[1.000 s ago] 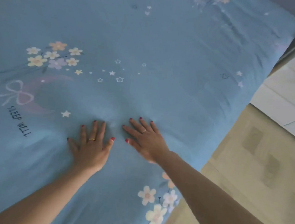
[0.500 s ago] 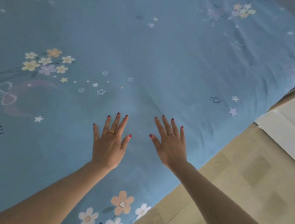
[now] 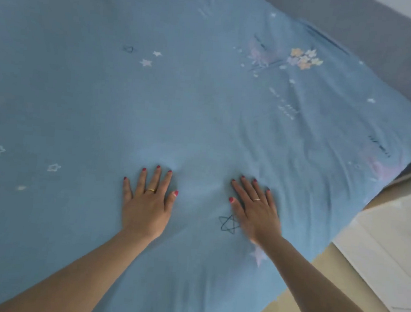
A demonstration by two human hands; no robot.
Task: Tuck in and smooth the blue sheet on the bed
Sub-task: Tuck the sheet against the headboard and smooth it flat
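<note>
The blue sheet [image 3: 155,96], printed with stars and flower bunches, covers the bed and fills most of the view. My left hand [image 3: 147,201] lies flat on it, palm down, fingers spread, holding nothing. My right hand [image 3: 257,210] rests flat a short way to its right, beside a dark outlined star [image 3: 228,223]. Soft creases fan out in the sheet between and beyond the hands, toward the far right corner. The sheet's right edge hangs over the side of the bed.
A grey headboard [image 3: 383,39] runs along the far right edge of the bed. Beige floor [image 3: 285,309] shows at the lower right. A white piece of furniture [image 3: 390,246] stands close to the bed's right side.
Both hands have slid along the sheet toward the headboard end and moved further apart. The view has shifted with them; the "sleep well" print has left the view.
</note>
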